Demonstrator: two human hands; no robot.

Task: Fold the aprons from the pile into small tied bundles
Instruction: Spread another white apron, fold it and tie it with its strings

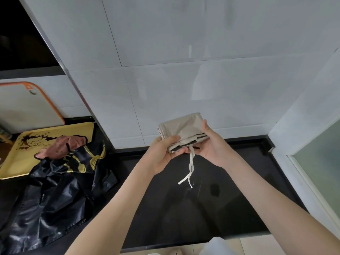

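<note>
Both the left hand (161,153) and the right hand (211,144) grasp the folded beige apron (184,131) above the black counter (230,208), with the black apron pile (55,196) at eight o'clock

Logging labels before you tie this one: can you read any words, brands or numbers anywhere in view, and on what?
None can be read.
Black apron: gold spoon-like shapes, no lettering.
Yellow tray: dark splotchy pattern, no words.
Folded beige apron held by left hand and right hand: dark stripes only.
</note>
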